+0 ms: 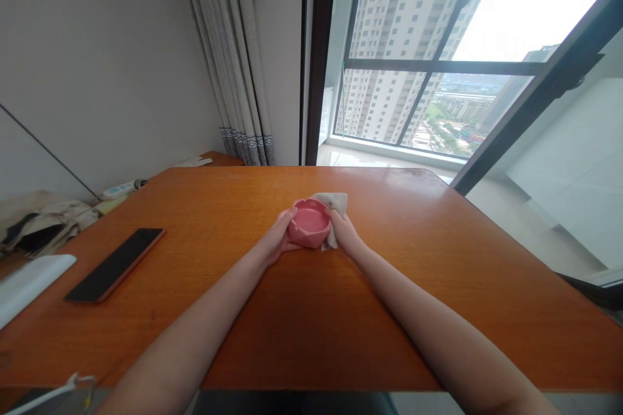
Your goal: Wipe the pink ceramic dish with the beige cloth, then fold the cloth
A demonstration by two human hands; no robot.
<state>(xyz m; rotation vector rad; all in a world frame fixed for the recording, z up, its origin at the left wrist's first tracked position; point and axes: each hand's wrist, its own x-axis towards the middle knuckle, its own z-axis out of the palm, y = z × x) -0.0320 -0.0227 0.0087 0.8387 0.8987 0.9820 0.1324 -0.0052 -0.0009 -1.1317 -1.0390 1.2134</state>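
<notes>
A small pink bowl (311,224) with faceted sides and a notched rim, shaped like an ashtray, is held tilted slightly towards me over the middle of the wooden table (311,324). My left hand (280,238) grips its left side, with the thumb at the rim and the fingers underneath. On the other side, my right hand (343,230) is closed on a light grey cloth (335,201) pressed to the bowl's right edge. Part of the cloth sticks up behind the bowl and part hangs below. The fingers of my right hand are mostly hidden by the cloth and bowl.
At the left lie a dark phone-like slab (117,266) and a white object (34,285). A power strip (121,189) and a beige fabric bundle (46,220) sit beyond the table's left edge. Behind are a grey curtain (233,52) and a tall window (433,65).
</notes>
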